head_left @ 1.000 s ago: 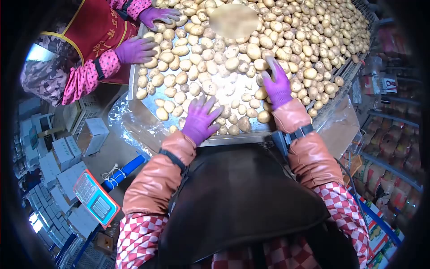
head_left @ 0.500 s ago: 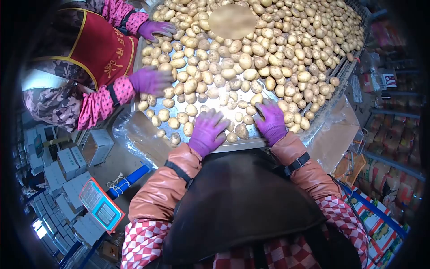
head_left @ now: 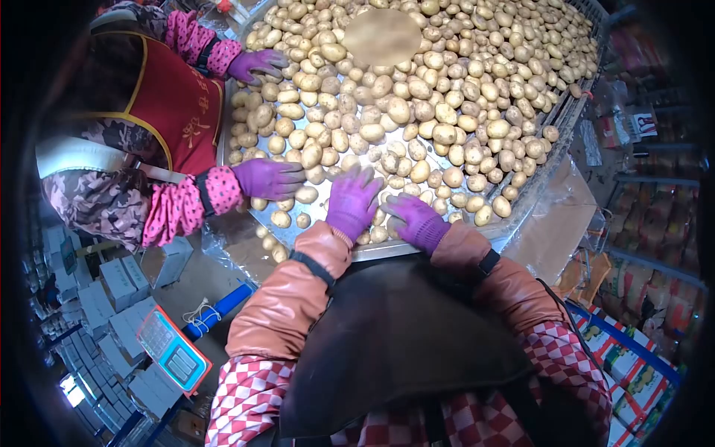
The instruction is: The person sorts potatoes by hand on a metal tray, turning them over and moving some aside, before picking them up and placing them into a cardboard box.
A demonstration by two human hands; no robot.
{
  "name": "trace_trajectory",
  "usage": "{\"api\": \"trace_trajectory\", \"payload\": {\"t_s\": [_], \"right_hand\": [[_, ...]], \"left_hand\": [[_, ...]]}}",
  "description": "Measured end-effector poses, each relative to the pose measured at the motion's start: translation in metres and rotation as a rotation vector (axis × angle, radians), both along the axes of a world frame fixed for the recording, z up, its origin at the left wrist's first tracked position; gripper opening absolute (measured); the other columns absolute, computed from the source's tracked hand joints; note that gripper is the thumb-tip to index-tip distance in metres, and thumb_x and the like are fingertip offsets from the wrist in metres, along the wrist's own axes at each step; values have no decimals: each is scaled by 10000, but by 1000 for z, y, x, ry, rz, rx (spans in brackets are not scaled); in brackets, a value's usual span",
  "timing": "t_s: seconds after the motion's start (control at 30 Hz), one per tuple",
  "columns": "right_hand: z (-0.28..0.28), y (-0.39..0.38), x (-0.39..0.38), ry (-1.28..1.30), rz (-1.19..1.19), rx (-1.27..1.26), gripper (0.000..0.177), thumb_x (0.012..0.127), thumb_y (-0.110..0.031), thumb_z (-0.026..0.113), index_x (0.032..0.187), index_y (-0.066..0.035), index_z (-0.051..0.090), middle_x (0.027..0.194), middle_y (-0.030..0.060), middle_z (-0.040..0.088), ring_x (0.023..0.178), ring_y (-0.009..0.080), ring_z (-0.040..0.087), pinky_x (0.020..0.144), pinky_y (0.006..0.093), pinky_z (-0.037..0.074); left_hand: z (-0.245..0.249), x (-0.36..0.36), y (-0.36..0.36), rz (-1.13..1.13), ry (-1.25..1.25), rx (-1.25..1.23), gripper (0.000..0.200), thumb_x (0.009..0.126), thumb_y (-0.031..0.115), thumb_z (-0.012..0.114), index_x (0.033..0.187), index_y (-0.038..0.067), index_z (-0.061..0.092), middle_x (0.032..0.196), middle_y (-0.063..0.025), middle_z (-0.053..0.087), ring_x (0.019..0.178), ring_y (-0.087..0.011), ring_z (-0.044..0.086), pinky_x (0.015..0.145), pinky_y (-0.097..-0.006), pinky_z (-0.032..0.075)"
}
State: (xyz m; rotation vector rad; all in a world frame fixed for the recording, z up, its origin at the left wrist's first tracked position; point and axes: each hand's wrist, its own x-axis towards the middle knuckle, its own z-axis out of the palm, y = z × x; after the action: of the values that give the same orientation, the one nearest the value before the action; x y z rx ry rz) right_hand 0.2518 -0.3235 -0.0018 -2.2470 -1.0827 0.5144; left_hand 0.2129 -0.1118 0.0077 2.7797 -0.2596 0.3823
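Many pale yellow-brown potatoes [head_left: 445, 134] lie over a metal sorting table [head_left: 387, 249], heaped toward the back. I wear purple gloves. My left hand [head_left: 354, 200] rests near the table's front edge with fingers stretched forward among the potatoes. Just right of it, my right hand [head_left: 417, 222] reaches leftward, fingers extended beside a few potatoes. Both hands look open, and neither has a potato gripped in it that I can see. Small potatoes lie between and below my hands, partly hidden by the gloves.
A co-worker in a red apron [head_left: 175, 112] stands at the left, gloved hands [head_left: 269, 179] on the potatoes. A digital scale [head_left: 175, 350] and cardboard boxes [head_left: 119, 272] are at lower left. Printed cartons [head_left: 633, 372] stand at lower right. A blurred oval [head_left: 382, 37] covers part of the heap.
My right hand has moved left and toward me, closer to my left hand, which shifted slightly. Potatoes near them have shifted. The co-worker's nearer hand has moved right and toward me.
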Motion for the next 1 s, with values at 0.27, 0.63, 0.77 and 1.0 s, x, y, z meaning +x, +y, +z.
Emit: {"api": "trace_trajectory", "payload": {"t_s": [0.27,0.63,0.77,1.0], "right_hand": [[29,-105,4,236,-523,219,344,908,-172,625,1222,-33,625,1173,173,652,1102,277,620,964,360,484],[32,-128,11,204,-713,197,379,870,-150,649,1238,-59,630,1124,160,681,1034,266,661,921,351,499],[26,-114,16,211,-672,134,361,892,-144,649,1228,-12,628,1178,141,669,1070,215,638,949,326,482],[33,-83,36,234,-381,270,277,922,-224,639,1170,-107,677,916,41,695,716,118,642,667,275,534]], "left_hand": [[16,-2,-4,133,211,-10,188,794,214,651,965,136,651,879,-44,630,824,-283,612,672,-439,472],[-5,69,-45,51,505,327,333,842,147,573,1171,194,592,968,-60,663,816,-315,666,728,-447,499],[-15,75,-57,133,781,155,418,1004,219,324,1355,42,466,1228,-270,599,1162,-413,575,1130,-491,265],[-6,99,-38,192,983,166,458,876,456,564,1157,101,630,1050,-185,693,985,-351,668,835,-474,510]]}}
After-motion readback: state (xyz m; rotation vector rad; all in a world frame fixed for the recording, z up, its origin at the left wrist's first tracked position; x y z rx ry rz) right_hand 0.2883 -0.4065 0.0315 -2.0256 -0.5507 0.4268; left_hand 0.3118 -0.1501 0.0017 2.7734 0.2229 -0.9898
